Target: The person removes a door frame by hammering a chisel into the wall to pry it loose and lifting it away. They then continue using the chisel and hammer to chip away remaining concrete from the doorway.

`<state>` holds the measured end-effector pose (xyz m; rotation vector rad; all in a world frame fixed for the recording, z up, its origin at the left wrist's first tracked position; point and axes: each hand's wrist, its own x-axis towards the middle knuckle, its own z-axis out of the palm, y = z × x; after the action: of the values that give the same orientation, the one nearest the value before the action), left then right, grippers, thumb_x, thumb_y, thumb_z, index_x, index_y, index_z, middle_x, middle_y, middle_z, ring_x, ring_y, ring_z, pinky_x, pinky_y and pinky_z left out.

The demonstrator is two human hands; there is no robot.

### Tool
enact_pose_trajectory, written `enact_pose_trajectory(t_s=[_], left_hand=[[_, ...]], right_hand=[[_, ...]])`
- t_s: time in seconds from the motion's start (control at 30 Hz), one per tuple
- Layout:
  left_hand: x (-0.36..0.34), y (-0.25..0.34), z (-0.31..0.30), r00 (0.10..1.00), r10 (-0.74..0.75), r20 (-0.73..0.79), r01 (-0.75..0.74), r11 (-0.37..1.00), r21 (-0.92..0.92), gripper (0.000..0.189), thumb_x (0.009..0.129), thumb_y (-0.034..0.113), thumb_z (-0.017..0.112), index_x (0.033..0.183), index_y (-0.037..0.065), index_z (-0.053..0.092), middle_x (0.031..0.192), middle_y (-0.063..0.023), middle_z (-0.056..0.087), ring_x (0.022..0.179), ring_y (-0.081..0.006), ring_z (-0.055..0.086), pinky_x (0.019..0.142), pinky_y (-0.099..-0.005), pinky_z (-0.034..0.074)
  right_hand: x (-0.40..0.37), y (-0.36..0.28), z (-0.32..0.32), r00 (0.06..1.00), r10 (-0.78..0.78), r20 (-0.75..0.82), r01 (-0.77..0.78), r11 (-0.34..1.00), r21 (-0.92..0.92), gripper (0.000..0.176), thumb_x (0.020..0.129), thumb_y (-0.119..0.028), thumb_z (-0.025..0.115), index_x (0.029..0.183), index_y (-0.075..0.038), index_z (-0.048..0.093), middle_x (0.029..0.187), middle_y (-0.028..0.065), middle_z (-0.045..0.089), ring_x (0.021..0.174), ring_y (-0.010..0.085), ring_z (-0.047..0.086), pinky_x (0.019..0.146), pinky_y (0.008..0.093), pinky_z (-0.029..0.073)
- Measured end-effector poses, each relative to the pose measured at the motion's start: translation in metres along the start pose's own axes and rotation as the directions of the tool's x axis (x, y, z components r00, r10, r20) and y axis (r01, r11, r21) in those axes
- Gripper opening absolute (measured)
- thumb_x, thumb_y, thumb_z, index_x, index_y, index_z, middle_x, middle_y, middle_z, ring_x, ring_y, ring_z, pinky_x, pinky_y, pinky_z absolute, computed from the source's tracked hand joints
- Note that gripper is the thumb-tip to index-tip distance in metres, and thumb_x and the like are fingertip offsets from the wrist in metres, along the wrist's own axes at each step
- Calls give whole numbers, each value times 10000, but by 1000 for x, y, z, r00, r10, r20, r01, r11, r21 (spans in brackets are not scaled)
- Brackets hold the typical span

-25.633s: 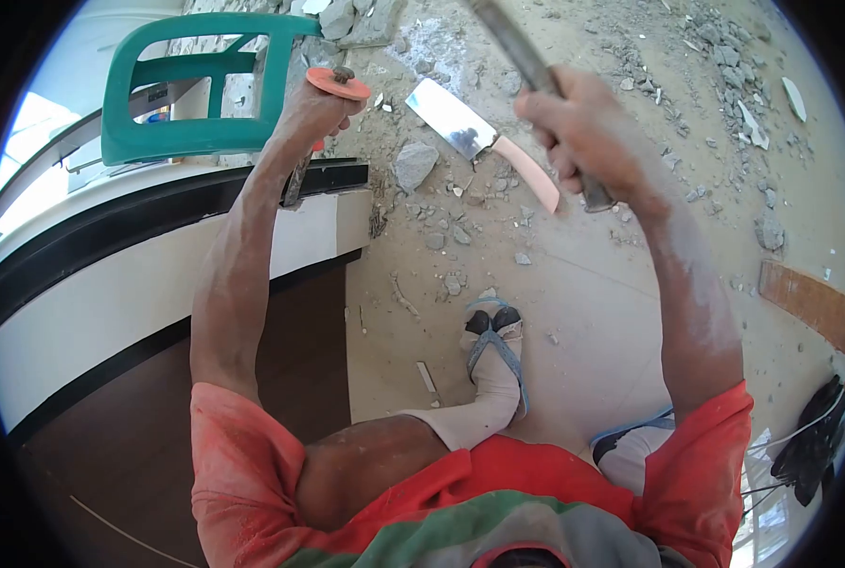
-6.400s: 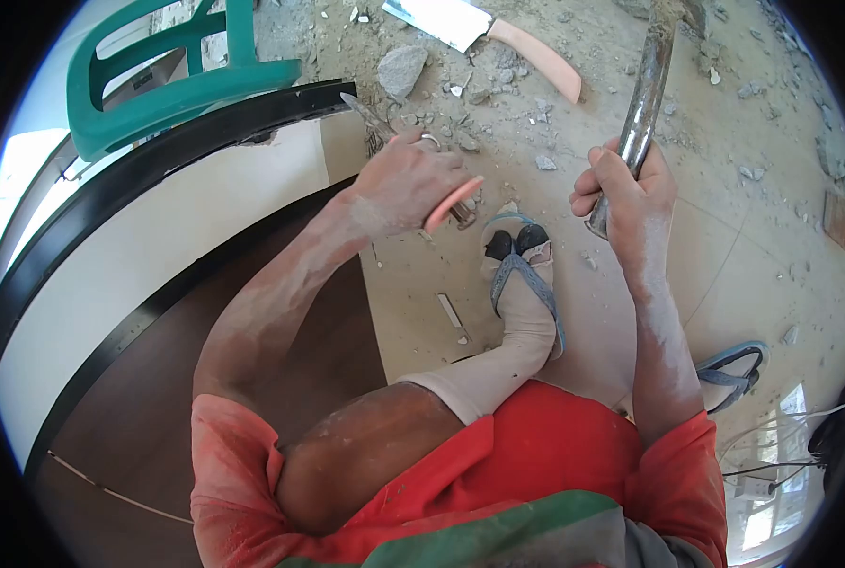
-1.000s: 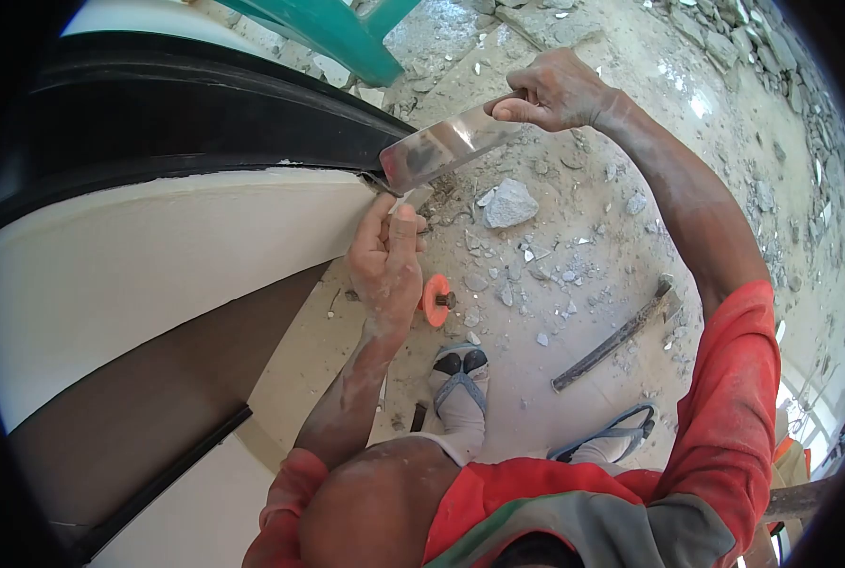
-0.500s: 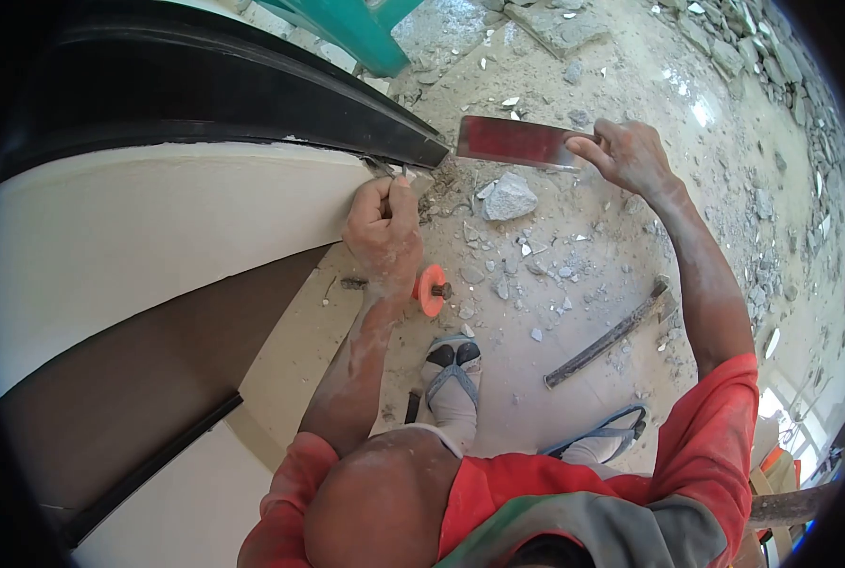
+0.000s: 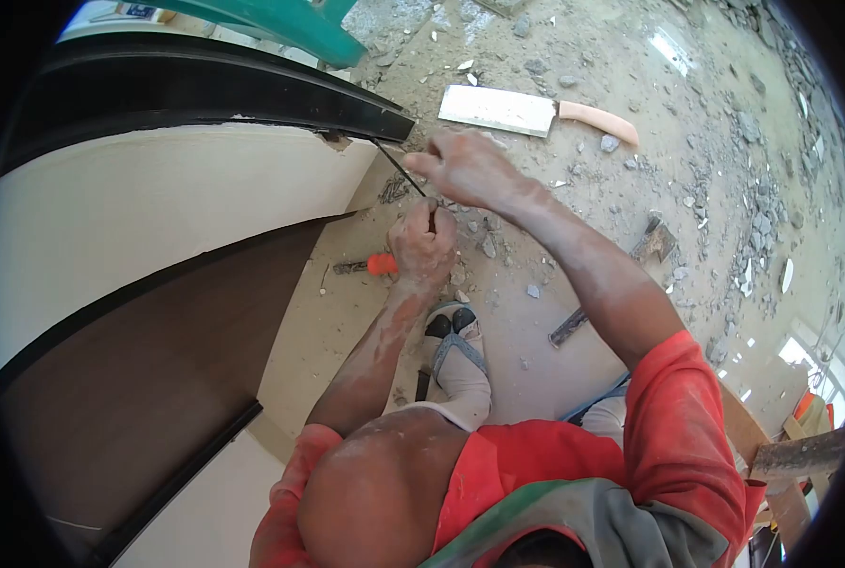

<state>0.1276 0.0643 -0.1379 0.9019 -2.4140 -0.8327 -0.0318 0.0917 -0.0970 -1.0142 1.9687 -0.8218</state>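
My left hand (image 5: 424, 248) is closed around the lower end of a thin dark strip (image 5: 399, 167). The strip's upper end meets the wall just under the tip of the black trim (image 5: 252, 95). Just above, my right hand (image 5: 474, 170) reaches over with thumb and finger apart, and no object shows in it. A cleaver (image 5: 498, 111) with a pale handle lies on the dusty floor beyond the right hand. Beside my left wrist lies a tool with an orange guard (image 5: 382, 263) and a dark metal shaft.
A hammer (image 5: 662, 243) lies on the floor, partly behind my right forearm. Broken stone and tile chips (image 5: 749, 232) spread to the right. A green plastic piece (image 5: 332, 38) stands at the top. The white wall panel (image 5: 176, 199) and brown panel (image 5: 176, 322) fill the left.
My right hand has let go of the cleaver, which now lies on the floor, and has moved left towards my left hand. My left hand has shifted away from the trim.
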Motion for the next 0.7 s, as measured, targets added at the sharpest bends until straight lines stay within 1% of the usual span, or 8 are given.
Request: enact_pose_trajectory(t_s=[0.07,0.13,0.23,0.33,0.4,0.5,0.6,0.7], left_hand=[[-1,7,4,995,-95,-27,93,993,-75,115,858,110,569,792,15,570,624,-87,575,526,-171,525,538,-336,439],[-4,10,3,985,-171,-25,168,981,-100,144,874,129,569,807,3,572,636,-77,590,544,-133,519,544,-321,439],[-7,16,0,988,-152,16,152,973,-172,138,860,114,567,816,-17,580,622,-74,591,545,-122,515,537,-321,438],[-17,40,-5,960,-208,187,250,940,-234,134,852,105,561,810,-19,589,621,-79,593,542,-121,513,538,-314,434],[-37,54,-8,883,-231,407,345,910,-230,131,843,95,556,806,-25,595,620,-79,597,541,-118,515,532,-305,430],[-70,60,-1,800,-214,561,424,863,-275,147,842,114,581,836,-32,601,631,-73,602,545,-113,523,520,-295,427],[-94,44,5,774,-229,591,438,867,-238,200,847,152,623,905,-37,595,664,-64,611,554,-112,538,521,-284,436],[-91,56,-22,711,-284,643,449,888,-105,267,831,170,647,994,-33,587,680,-81,601,574,-156,564,560,-313,464]], right_hand=[[21,2,35,1000,22,18,-25,974,227,410,897,-356,543,991,32,638,918,208,657,872,299,636,801,416,484],[32,1,51,999,39,29,-48,864,501,383,891,-323,521,957,29,656,851,210,669,840,322,646,780,435,485],[19,3,54,988,18,-154,46,914,403,324,848,-240,508,897,42,661,908,270,648,920,404,628,825,452,482],[-7,18,49,967,42,-253,19,972,234,283,804,-190,518,855,53,653,856,282,633,863,420,626,794,456,490],[-41,53,56,952,108,-286,-45,974,220,247,805,-199,544,772,31,630,796,245,629,777,411,618,746,459,488],[-92,40,38,990,141,28,-143,977,157,253,801,-183,521,826,36,646,792,251,640,781,417,635,761,482,497],[-88,37,40,996,3,-95,6,995,99,249,816,-187,517,846,23,647,790,243,647,777,413,638,763,486,499],[-82,38,34,979,43,-197,3,974,227,246,834,-182,502,858,14,648,795,247,648,803,406,641,774,481,500]])
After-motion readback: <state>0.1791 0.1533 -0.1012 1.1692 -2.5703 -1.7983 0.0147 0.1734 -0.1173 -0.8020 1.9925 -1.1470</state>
